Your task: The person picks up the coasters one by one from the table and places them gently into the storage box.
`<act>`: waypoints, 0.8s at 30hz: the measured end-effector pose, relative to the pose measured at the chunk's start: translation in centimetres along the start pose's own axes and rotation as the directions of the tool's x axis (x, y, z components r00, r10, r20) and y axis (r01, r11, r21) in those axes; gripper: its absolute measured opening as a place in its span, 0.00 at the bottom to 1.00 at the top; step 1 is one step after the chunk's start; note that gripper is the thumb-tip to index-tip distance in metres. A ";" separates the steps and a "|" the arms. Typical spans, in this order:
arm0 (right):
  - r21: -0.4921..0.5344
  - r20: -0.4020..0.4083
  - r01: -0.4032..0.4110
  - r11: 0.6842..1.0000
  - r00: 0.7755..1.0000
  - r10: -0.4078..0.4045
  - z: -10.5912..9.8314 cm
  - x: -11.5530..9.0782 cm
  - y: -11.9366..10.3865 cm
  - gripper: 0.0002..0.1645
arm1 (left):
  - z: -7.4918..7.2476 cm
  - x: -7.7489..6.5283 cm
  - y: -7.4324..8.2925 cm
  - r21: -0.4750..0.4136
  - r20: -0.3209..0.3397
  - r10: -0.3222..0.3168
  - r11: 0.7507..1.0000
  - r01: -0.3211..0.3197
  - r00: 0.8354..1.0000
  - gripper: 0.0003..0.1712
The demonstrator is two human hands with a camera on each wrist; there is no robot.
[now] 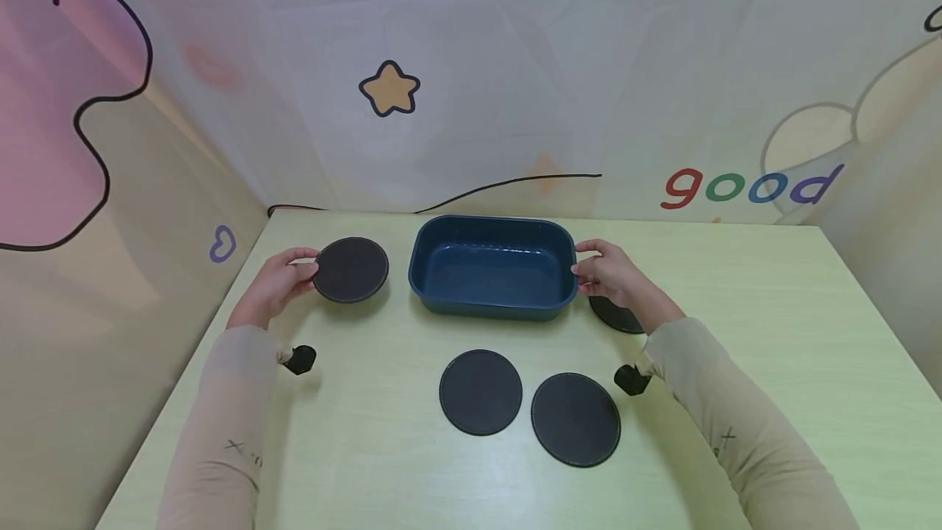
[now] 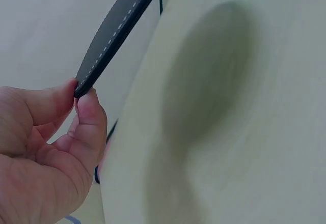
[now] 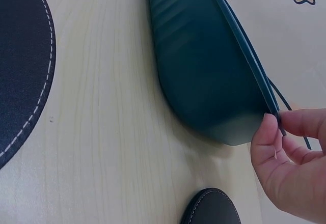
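My left hand (image 1: 278,285) pinches the left edge of a round black coaster (image 1: 352,270) between thumb and fingers. In the left wrist view the coaster (image 2: 114,38) shows white stitching around its edge and hangs above the table, its shadow apart from it. To its right stands a dark blue rectangular tub (image 1: 493,272) with rounded corners and nothing visible inside. My right hand (image 1: 616,276) pinches the tub's right rim; the right wrist view shows thumb and fingers on that rim. Another black coaster (image 1: 612,316) lies partly hidden beneath the right hand and wrist.
Two more black coasters, one in the middle (image 1: 481,393) and one to its right (image 1: 576,419), lie flat on the pale wood-grain table (image 1: 368,432). A printed cloth backdrop (image 1: 471,105) rises behind the table and along both sides.
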State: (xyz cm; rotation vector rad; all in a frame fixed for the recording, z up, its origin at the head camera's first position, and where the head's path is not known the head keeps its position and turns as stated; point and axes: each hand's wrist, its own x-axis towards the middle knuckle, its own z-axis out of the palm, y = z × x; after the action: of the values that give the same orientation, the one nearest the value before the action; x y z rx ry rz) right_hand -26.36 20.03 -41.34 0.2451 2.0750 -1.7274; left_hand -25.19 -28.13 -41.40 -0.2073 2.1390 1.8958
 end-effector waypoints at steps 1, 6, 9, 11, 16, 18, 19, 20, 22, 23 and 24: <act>0.004 -0.001 -0.001 1.000 1.000 0.001 0.0 0.0 0.0 0.28 | 0.2 0.0 0.2 -0.010 0.004 0.007 1.000 -0.007 1.000 0.12; 0.007 0.009 0.012 1.000 1.000 -0.012 0.0 -0.2 0.0 0.28 | 1.7 0.3 1.5 -0.075 0.029 0.018 0.997 -0.016 0.999 0.09; 0.004 0.016 0.020 1.000 1.000 -0.020 0.0 -0.3 0.0 0.29 | 3.1 0.1 2.7 -0.084 0.046 0.017 0.996 -0.013 0.999 0.10; 0.003 0.015 0.018 1.000 1.000 -0.018 0.0 -0.3 0.0 0.29 | 3.9 0.3 3.2 -0.091 0.061 0.027 0.996 -0.022 0.998 0.10; 0.007 0.015 0.013 1.000 1.000 -0.013 0.0 -0.4 -0.1 0.29 | 5.9 1.0 3.9 -0.067 0.087 0.066 0.996 -0.060 0.994 0.13; 0.007 0.016 0.013 1.000 1.000 -0.014 0.1 -0.4 -0.1 0.28 | 6.7 1.2 4.2 -0.045 0.094 0.073 0.997 -0.069 0.993 0.15; 0.003 0.017 0.014 1.000 1.000 -0.014 0.1 -0.4 -0.1 0.28 | 7.0 1.3 4.3 -0.035 0.099 0.075 0.997 -0.072 0.992 0.16; -0.001 0.018 0.014 1.000 1.000 -0.014 0.1 -0.4 -0.2 0.28 | 7.4 1.4 4.4 -0.025 0.103 0.077 0.997 -0.075 0.992 0.17; -0.003 0.015 0.009 1.000 1.000 -0.009 0.0 -0.3 -0.2 0.28 | 8.2 1.7 4.5 -0.009 0.112 0.077 0.997 -0.076 0.991 0.19; -0.004 0.014 0.007 1.000 1.000 -0.007 0.0 -0.3 -0.2 0.28 | 8.6 1.9 4.6 -0.006 0.111 0.069 0.998 -0.069 0.991 0.19; -0.005 0.013 0.005 1.000 1.000 -0.005 0.0 -0.3 -0.2 0.28 | 9.1 2.0 4.6 0.001 0.114 0.066 0.998 -0.066 0.991 0.19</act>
State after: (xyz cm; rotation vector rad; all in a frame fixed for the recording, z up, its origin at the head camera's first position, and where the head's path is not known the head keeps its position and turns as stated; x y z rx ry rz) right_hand -26.14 20.03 -41.04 0.2274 2.0726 -1.7216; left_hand -27.46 -18.38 -38.55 -0.0265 2.0985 1.8902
